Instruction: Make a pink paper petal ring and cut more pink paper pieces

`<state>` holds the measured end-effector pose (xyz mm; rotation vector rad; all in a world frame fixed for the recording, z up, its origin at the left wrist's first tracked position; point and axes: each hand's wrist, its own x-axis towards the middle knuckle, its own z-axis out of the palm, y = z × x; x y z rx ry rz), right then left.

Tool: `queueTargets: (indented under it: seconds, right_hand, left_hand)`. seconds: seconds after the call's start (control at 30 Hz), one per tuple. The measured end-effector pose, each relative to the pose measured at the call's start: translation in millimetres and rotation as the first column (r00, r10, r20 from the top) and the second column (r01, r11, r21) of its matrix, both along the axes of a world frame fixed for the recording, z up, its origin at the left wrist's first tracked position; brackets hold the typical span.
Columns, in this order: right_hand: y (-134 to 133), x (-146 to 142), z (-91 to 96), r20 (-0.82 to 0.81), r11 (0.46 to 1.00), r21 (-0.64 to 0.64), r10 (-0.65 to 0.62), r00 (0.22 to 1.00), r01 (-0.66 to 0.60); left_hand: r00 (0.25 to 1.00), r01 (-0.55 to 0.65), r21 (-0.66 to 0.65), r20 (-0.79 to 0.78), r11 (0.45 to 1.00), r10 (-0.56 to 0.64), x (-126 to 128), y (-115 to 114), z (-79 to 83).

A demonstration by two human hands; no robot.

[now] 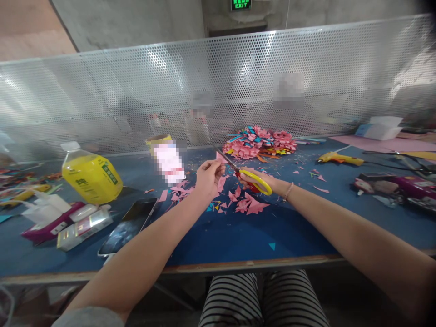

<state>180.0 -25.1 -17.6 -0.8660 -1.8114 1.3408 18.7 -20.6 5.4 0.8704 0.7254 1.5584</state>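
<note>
The left hand (209, 177) pinches a small pink paper piece (220, 157) between its fingertips, in front of the body and over the table (221, 240). The right hand (250, 176) is closed around one pair of scissors (261, 182) with yellow handles; its fingers are partly hidden behind them. The blades point up and left, right by the paper piece; whether they touch it is too small to make out, and the left fingers cover its lower part.

Just below both hands lie pink paper scraps (252, 204), overlapping and too many to count surely. Nearer the table edge is one blue triangle (272, 246). Beyond the hands sits one heap of fringed paper (259, 141), mostly pink with blue, yellow and orange; how many pieces make it up cannot be told.

To the left are one upright object blurred by pixels (168, 161), one bottle (91, 175) of yellow liquid and one dark phone (129, 225), partly covered by the left forearm. To the right lies one yellow glue gun (340, 158). Behind, one perforated screen (231, 81) spans the view; above it, one exit sign (240, 4) is cut off at the top.
</note>
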Motion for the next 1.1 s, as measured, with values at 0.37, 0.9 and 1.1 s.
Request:
queueTargets:
  seconds: [0.37,0.9,1.1]
  right_hand:
    - [-7,-4,8.8,0.032,0.999,0.003,-0.040,0.999,0.040]
    - [-11,-4,13.7,0.077,0.999,-0.005,-0.054,0.996,0.054]
    - [-10,-3,11.9,0.099,0.998,-0.017,-0.053,0.994,0.054]
  left_hand:
    - [0.999,-0.005,-0.053,0.038,0.999,0.007,-1,2,0.7]
    - [0.998,-0.050,-0.038,0.041,0.998,0.052,-1,-1,3.5]
    - [0.997,-0.064,-0.060,0.040,0.996,0.066,-2,2,3.4]
